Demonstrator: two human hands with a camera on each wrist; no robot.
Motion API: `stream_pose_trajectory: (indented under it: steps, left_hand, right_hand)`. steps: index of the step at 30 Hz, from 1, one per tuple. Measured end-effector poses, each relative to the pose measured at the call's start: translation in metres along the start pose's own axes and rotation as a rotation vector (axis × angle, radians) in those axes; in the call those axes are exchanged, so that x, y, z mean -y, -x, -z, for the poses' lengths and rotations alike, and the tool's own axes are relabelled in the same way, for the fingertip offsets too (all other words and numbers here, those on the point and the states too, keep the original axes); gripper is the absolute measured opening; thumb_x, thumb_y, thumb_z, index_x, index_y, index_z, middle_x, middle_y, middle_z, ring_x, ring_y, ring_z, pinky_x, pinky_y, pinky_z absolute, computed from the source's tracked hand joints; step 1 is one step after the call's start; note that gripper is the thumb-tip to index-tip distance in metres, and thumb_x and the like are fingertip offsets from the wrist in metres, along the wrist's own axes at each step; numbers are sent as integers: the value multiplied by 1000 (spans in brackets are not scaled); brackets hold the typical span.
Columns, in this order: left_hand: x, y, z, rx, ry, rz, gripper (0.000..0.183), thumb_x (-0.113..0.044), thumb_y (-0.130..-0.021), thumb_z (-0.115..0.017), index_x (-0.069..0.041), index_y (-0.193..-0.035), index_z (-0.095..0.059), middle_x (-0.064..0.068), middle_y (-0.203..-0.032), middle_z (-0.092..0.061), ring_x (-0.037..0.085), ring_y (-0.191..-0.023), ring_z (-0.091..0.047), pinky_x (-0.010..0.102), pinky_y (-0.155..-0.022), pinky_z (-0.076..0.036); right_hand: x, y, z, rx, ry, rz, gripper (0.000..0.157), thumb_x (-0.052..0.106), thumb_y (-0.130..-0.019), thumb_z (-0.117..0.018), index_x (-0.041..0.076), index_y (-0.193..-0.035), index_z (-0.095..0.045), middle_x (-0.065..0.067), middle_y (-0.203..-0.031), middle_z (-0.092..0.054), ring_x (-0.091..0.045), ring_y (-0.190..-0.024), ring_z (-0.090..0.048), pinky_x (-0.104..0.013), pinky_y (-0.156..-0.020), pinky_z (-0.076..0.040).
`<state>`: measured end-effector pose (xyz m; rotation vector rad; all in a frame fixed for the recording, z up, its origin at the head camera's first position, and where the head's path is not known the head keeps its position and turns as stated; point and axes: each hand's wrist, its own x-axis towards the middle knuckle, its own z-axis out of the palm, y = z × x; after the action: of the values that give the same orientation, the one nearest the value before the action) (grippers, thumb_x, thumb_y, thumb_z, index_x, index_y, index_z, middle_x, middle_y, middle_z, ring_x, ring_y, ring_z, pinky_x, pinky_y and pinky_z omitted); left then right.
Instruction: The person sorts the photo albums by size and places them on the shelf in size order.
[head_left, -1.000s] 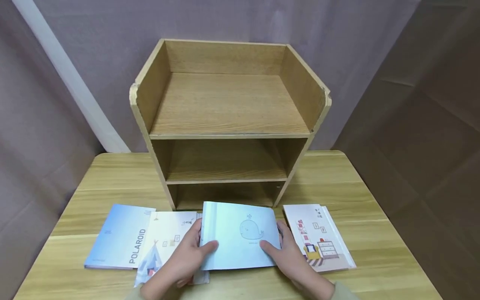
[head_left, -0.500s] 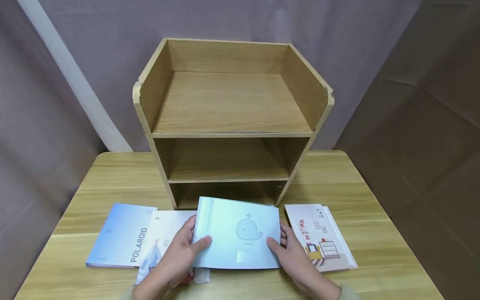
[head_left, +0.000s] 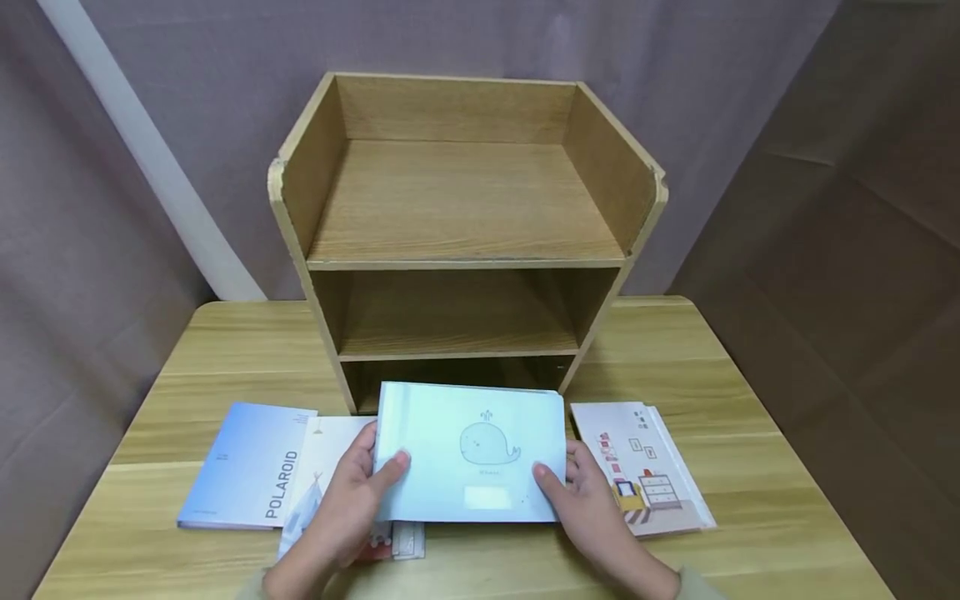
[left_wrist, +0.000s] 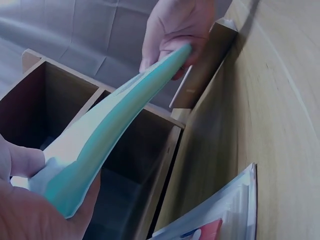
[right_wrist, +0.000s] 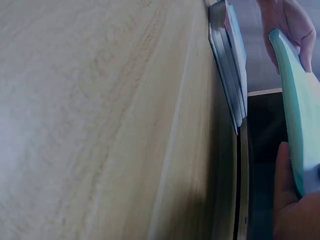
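Both hands hold a pale blue book point(head_left: 442, 417) with a whale drawn on its cover, raised above the table in front of the shelf. At its left edge, the left hand point(head_left: 347, 500) grips with the thumb on the cover and the fingers behind. The right hand point(head_left: 594, 504) has the right edge in the same way. The left wrist view shows the book's green-blue edge point(left_wrist: 107, 132) from the side, with space beneath it. The fingers behind the cover are mostly hidden in the head view.
A wooden shelf unit point(head_left: 465, 200) stands behind the hands on the table point(head_left: 757, 467). To the left lie a blue POLAROID book point(head_left: 240, 467) and a white book with a tent picture point(head_left: 333, 437), partly covered. Another book with a furniture picture point(head_left: 637, 450) lies at the right.
The hands and the whale book have shifted slightly up and left in the head view. A bright reflection now shows on the cover's lower part. The grip stays the same.
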<state>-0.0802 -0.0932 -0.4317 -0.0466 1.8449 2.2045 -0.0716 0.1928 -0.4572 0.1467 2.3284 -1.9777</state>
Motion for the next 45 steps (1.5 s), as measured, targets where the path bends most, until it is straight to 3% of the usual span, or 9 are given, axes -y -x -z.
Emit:
stream_pose_trajectory:
  steps: [8,16,21,26,29,32,38,45]
  left_hand:
    - [-3,0,-2,-32,-95,-79,42,-12,-101,-50,-17,-141,-37,14,-123,-61,30,-102,-64,41,-86,-53]
    - [-2,2,-2,-83,-435,-198,57,-21,-101,-52,-23,-149,-23,10,-138,-47,24,-117,-54,42,-94,-49]
    - [-5,4,-2,-98,-585,-336,81,-29,-97,-60,-28,-155,-4,15,-148,-36,27,-120,-51,46,-96,-46]
    - [-11,5,-3,-106,-689,-452,101,-26,-91,-69,-31,-154,11,7,-160,-12,22,-138,-29,39,-110,-27]
    - [-15,5,-4,-104,-743,-525,110,-22,-88,-73,-26,-154,14,6,-161,-1,24,-143,-17,31,-113,-18]
    - [-19,4,-5,-106,-781,-588,118,-17,-82,-79,-19,-154,15,9,-160,0,26,-140,-21,32,-112,-21]
    - [-26,2,-8,-126,-830,-654,131,-8,-70,-87,-11,-153,15,17,-157,-7,29,-132,-29,46,-104,-37]
    - [-36,-1,-8,-198,-877,-758,133,-1,-65,-89,-4,-153,11,20,-156,-8,31,-135,-25,49,-104,-36]
  right_hand:
    - [5,-3,-3,-18,-51,73,40,15,-96,-62,8,-129,-41,-19,-117,-63,-25,-93,-68,-34,-76,-57]
    - [11,-6,-5,-72,18,191,39,11,-98,-57,6,-131,-38,-10,-130,-56,-19,-113,-57,-28,-92,-50]
    - [21,-7,-5,-90,-19,310,36,7,-99,-53,4,-131,-37,-12,-125,-58,-21,-109,-59,-30,-87,-52]
    - [32,-9,-4,-93,-63,408,37,3,-99,-51,1,-132,-34,-16,-124,-58,-21,-108,-58,-28,-86,-52]
    - [39,-12,-4,-97,-79,437,38,3,-100,-49,0,-133,-33,-17,-126,-56,-21,-110,-56,-27,-87,-51]
    - [46,-14,-4,-100,-98,450,38,4,-100,-49,0,-133,-32,-17,-128,-55,-21,-110,-56,-27,-88,-51]
    - [56,-18,-3,-84,-115,498,37,3,-100,-47,-1,-133,-31,-17,-129,-52,-21,-114,-54,-27,-89,-50]
    - [67,-21,-4,-94,-125,601,35,0,-100,-47,-2,-131,-31,-21,-123,-54,-26,-108,-59,-32,-84,-53]
